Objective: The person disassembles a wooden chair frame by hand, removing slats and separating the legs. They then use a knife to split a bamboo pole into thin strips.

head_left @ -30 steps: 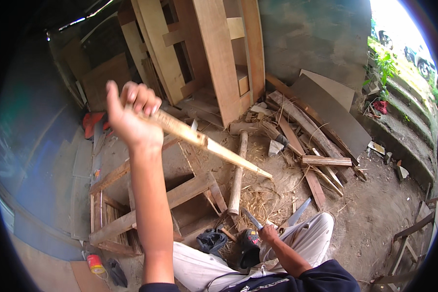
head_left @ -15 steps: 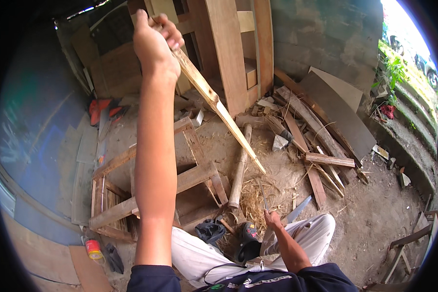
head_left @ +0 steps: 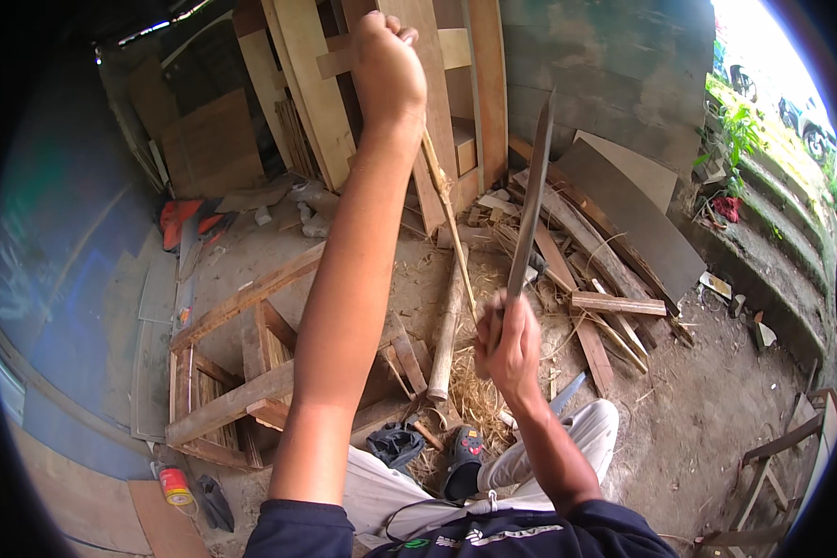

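High in front of me, my left hand is closed round the upper end of a thin, pale strip of split wood or bamboo. The strip slants down toward my right hand, its lower tip beside those fingers. That right hand grips a machete by the handle, its long blade pointing up. Its handle is mostly covered by my fingers. Below, a round pole lies on the ground next to straw-like shavings.
A low wooden frame stands at the left. Planks and offcuts are piled at the right. A saw blade lies by my right knee. Tall wooden panels rise at the back, and concrete steps run along the right.
My right hand has risen from near my knee, swinging the machete blade upright. My left hand has moved right and turned, and the strip now hangs more steeply.
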Demonstrator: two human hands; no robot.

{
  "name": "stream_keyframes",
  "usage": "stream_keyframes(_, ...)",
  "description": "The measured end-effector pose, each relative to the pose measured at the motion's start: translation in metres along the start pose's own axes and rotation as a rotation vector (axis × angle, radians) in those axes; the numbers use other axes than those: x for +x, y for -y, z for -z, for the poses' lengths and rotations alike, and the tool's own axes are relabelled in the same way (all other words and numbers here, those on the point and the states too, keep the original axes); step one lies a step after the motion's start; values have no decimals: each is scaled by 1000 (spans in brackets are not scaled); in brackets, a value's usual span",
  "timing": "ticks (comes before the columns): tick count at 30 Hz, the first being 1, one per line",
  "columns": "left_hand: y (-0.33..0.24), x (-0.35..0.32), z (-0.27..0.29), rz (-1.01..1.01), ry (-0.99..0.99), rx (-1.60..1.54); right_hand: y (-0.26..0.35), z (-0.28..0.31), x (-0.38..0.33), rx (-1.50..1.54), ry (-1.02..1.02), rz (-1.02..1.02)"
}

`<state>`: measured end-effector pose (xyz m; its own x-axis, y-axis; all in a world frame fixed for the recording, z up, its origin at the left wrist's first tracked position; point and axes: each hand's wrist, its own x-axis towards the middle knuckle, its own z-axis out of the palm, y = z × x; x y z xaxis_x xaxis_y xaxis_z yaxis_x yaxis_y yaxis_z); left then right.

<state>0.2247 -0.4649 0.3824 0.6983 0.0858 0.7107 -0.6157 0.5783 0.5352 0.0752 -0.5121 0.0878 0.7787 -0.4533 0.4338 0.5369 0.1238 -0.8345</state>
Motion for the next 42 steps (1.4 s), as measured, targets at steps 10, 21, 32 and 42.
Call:
stream_keyframes(10, 9, -25, -8, -229, 68, 190, 76, -42, 48, -332, 47, 41)
stream_keyframes(21, 12, -40, -16, -374, 79, 146, 87, -38, 47, -343, -19, 92)
stream_keyframes(32, 2, -38, -9, -227, 41, 174, 59, -38, 63, -358, 41, -120)
stream_keyframes(42, 6, -45, -22, -336, 81, 196, 65, -27, 61, -454, -55, 174)
